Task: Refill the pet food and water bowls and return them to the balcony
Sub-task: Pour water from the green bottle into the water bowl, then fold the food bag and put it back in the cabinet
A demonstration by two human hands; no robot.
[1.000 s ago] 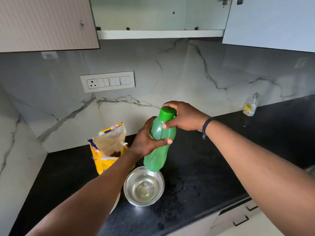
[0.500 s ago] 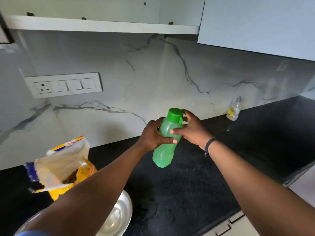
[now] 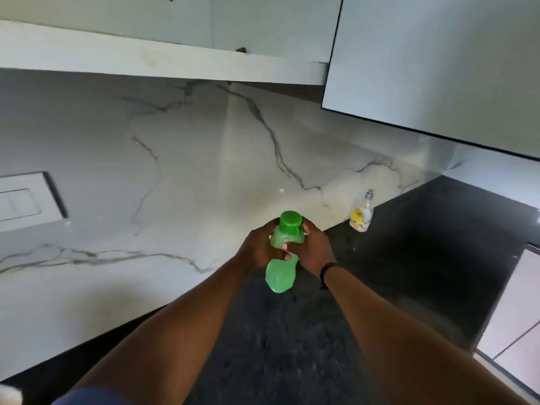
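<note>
Fingers [image 3: 285,246] of two hands grip one green bottle [image 3: 280,276] above one counter [image 3: 292,346].

Bottle [image 3: 280,276] between both hands above countertop [image 3: 292,346], small bottle [image 3: 361,214] right, against backsplash [image 3: 175,171].

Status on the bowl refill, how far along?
Done: nothing checkable; no bowls in view. In hand: left hand and right hand both grip the translucent green plastic bottle, its green cap on, above the black stone counter. Left: putting the bottle down, carrying bowls to the balcony.
</note>
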